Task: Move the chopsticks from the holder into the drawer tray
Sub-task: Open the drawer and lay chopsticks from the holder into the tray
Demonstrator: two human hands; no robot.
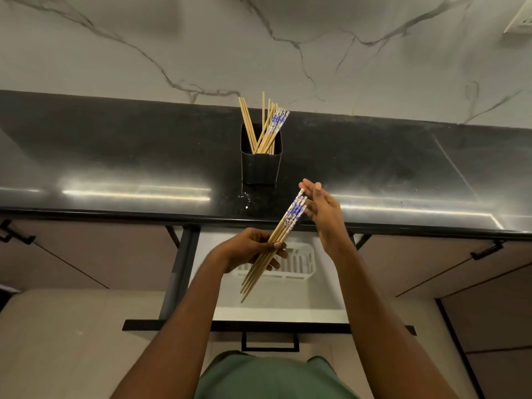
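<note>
A black square holder [260, 165] stands on the dark countertop and has several wooden chopsticks [266, 128] leaning in it, some with blue-and-white tops. My left hand [250, 249] is closed around the middle of a bundle of several chopsticks [283, 228] with blue-and-white tops, tilted with the tips pointing down. My right hand [322, 214] is beside the bundle's upper ends, fingers spread and touching the tops. Below the hands, a white slotted tray [302, 262] lies in the open drawer [276, 308].
The black countertop [115, 168] runs across the view with a marble wall behind. The drawer's front panel with a black handle [269, 342] sticks out toward me. Closed cabinet doors [431, 263] flank the drawer.
</note>
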